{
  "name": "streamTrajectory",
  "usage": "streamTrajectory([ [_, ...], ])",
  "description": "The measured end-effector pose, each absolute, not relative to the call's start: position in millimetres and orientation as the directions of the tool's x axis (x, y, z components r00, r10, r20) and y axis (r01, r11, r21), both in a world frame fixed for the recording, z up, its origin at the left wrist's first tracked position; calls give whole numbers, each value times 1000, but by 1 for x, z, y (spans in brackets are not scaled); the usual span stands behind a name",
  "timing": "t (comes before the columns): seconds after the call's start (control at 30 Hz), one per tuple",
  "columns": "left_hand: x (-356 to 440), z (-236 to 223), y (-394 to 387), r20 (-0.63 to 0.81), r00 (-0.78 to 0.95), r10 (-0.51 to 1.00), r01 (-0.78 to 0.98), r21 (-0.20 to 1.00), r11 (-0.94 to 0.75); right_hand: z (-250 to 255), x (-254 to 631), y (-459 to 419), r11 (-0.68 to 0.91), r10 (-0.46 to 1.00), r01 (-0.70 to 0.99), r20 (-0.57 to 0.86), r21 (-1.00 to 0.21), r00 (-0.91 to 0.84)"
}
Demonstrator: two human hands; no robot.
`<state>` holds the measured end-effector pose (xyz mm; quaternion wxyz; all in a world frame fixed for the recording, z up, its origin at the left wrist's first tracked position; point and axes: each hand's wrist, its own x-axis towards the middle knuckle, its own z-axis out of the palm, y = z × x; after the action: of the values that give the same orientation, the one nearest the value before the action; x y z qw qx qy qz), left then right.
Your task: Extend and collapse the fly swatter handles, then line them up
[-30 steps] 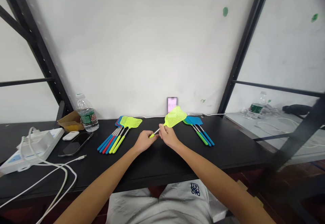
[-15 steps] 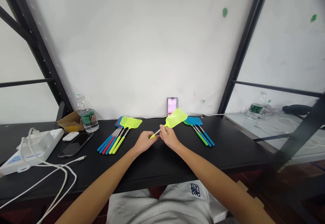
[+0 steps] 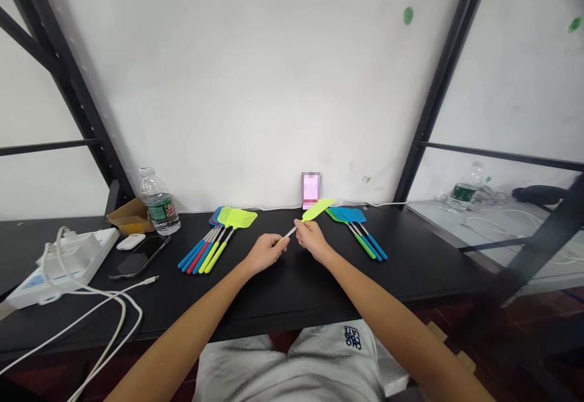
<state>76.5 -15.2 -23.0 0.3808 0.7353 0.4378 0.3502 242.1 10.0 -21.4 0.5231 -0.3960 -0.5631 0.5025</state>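
A yellow-green fly swatter (image 3: 318, 208) is held between my two hands above the black table. My left hand (image 3: 267, 252) is closed around its handle end, so the grip is mostly hidden. My right hand (image 3: 312, 238) pinches the metal rod just below the swatter's head, which is seen nearly edge-on. To the left, a fanned row of fly swatters (image 3: 207, 255) with blue, red and yellow handles lies on the table. On the right lies a smaller group of fly swatters (image 3: 367, 242), green and blue.
A phone-like screen (image 3: 311, 189) leans on the wall at the back. At left are a water bottle (image 3: 160, 204), a cardboard box (image 3: 130, 218), a white case (image 3: 131, 242), a dark phone (image 3: 140, 257), and a power strip (image 3: 68, 268) with white cables (image 3: 123, 304). Black rack posts (image 3: 438, 98) flank the table.
The swatter has turned about its length, so its head went from facing me broadly to nearly edge-on. My left hand has shifted slightly right along with the view.
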Motion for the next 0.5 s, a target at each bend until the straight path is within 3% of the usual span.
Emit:
streamTrajectory([
  [0.23, 74, -12, -22, 116, 477, 871, 266, 926, -269, -23, 241, 6, 36, 907, -156, 98, -987, -410],
  [0.5, 72, -12, -16, 182, 508, 842, 289, 884, -366, -18, 242, 6, 52, 924, -175, 114, -983, -365],
])
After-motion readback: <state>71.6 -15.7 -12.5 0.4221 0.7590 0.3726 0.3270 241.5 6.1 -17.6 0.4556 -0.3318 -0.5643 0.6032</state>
